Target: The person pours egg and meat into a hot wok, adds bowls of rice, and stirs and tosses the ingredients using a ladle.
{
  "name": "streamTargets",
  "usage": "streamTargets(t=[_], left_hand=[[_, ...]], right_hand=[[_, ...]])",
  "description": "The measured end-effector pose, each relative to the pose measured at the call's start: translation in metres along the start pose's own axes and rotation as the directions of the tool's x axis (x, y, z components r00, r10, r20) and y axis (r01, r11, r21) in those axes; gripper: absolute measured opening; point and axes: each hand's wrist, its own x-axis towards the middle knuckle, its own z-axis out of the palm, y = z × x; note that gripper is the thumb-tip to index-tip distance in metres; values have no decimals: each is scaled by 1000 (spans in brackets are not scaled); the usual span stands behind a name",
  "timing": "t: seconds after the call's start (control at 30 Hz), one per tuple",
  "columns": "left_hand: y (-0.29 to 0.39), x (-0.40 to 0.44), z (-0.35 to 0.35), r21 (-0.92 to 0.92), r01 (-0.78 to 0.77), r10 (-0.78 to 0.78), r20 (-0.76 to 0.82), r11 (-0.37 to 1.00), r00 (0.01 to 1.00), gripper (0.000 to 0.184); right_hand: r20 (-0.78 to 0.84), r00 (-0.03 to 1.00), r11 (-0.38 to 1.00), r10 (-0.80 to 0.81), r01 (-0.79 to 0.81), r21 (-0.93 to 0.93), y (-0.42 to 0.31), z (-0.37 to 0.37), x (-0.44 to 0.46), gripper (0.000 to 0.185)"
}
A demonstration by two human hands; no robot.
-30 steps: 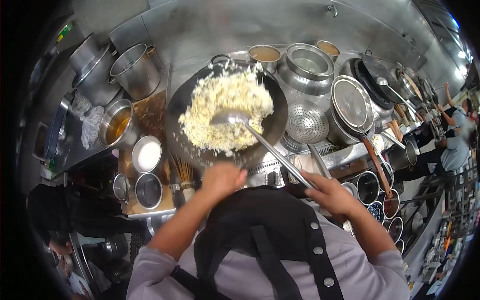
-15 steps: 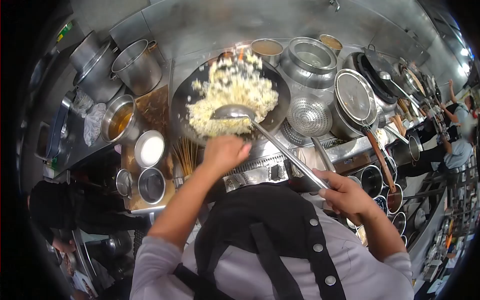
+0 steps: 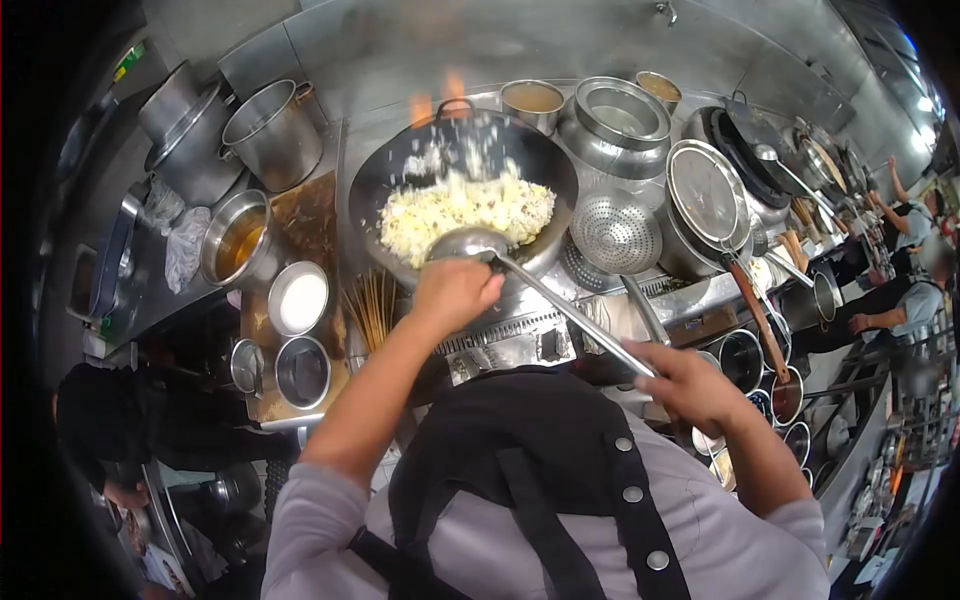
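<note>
A large dark wok (image 3: 385, 165) sits tilted on the range, with flames at its far rim. Fried rice with yellow egg bits (image 3: 465, 212) is heaped in its near half, and loose grains are flying above. At the near rim, my left hand (image 3: 457, 294) is closed on the wok; the exact part gripped is hidden under the fingers. The long metal handle of a ladle (image 3: 565, 305) is wrapped by my right hand (image 3: 690, 385). Its round bowl, back side up, lies against the near edge of the rice, just beyond my left hand.
A perforated skimmer (image 3: 617, 233) and a mesh strainer (image 3: 706, 190) rest over pots on the right. Left of the wok are bamboo sticks (image 3: 370, 310), a bowl of white contents (image 3: 299, 300) and a pot of amber liquid (image 3: 237, 245). A person (image 3: 900, 310) stands far right.
The rice has dropped from a tall airborne spread into a heap in the near half. The wok's far rim shows more, flames have risen behind it, and my left hand has moved slightly.
</note>
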Motion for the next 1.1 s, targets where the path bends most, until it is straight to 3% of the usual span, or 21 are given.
streamTargets(t=[0.07,0.1,0.13,0.17,0.2,0.23,0.27,0.33,0.47,0.53,0.57,0.67,0.73,0.9,1.0,1.1], left_hand=[[-4,-6,35,20,60,-59,-35,998,998,44],[-1,-7,45,33,126,-123,-76,992,990,44],[7,-21,46,44,123,-123,-1,991,992,44],[17,-49,48,55,119,-124,81,991,989,44],[29,-71,41,61,112,-121,176,992,977,43],[29,-88,42,19,5,-7,95,1000,995,41],[26,-77,35,19,15,-17,82,1000,996,41],[22,-58,17,113,73,-79,47,991,996,42],[-18,6,27,-60,72,-81,-168,996,982,42],[-32,19,38,-100,56,-72,-159,993,985,40],[-40,23,43,-98,66,-83,-174,993,981,40],[-54,26,48,-94,170,-180,-104,981,978,39],[-52,24,47,-80,142,-151,-121,987,981,38],[-53,23,46,-96,155,-167,-130,983,977,39],[-55,24,44,-93,185,-193,-94,978,977,39],[-56,24,46,-77,169,-175,-82,983,981,39]], right_hand=[[-40,999,996,36,-39,-77,9,11,32,57],[-188,950,934,-249,184,-306,47,25,85,56],[-255,805,765,-536,334,-551,64,26,114,55],[-258,803,761,-538,330,-559,59,26,108,55],[-283,827,829,-486,333,-449,51,32,92,55],[-297,849,880,-438,336,-336,41,34,76,56],[-301,915,963,-267,246,-105,32,37,53,55],[-349,909,931,-228,309,196,64,53,49,58],[-418,853,881,-314,425,206,96,83,96,55],[-133,982,807,-138,189,559,79,75,121,56],[-208,964,904,-165,232,359,63,70,127,56],[-290,939,937,-184,257,237,18,54,154,56],[-328,897,902,-296,375,212,-21,34,191,55],[-409,881,887,-236,368,280,-90,46,293,53],[-173,966,882,-190,245,402,-93,55,290,52],[-92,960,828,-264,274,489,-77,24,295,50]])
